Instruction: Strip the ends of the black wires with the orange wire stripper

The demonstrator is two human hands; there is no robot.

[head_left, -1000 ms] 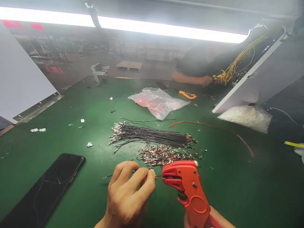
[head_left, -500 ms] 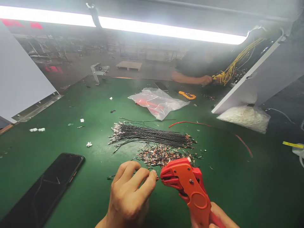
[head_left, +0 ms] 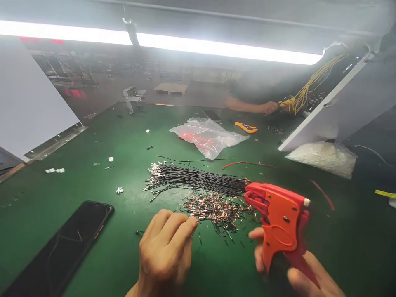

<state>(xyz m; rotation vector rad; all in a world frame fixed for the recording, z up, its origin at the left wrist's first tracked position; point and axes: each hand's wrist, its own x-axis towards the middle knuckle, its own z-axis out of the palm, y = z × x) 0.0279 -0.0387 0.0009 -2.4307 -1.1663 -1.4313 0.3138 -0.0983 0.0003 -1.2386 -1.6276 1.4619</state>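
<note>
My left hand point(head_left: 165, 245) is closed, thumb and fingers pinching a thin black wire point(head_left: 140, 232). One end of that wire shows left of the hand, and a short tip pokes out at the fingertips. In my right hand point(head_left: 305, 268) is a red and orange wire stripper point(head_left: 280, 218), its jaws pointing left and apart from the wire. Just beyond my left fingertips lies a heap of short black wire offcuts with copper ends point(head_left: 215, 208). Behind the heap stretches a bundle of black wires point(head_left: 198, 179), with metal terminals at its left end.
A black phone point(head_left: 62, 251) lies at the left. Farther back are a clear plastic bag point(head_left: 213, 136), a yellow tool point(head_left: 246, 127) and a red wire point(head_left: 247, 163). A bag of white pieces point(head_left: 324, 156) sits by the right panel. Across the table a person's hand point(head_left: 270, 108) holds something yellow.
The wire stripper has moved right and up, away from the wire, and tilted more to the right. My left hand has shifted slightly left, keeping hold of the wire.
</note>
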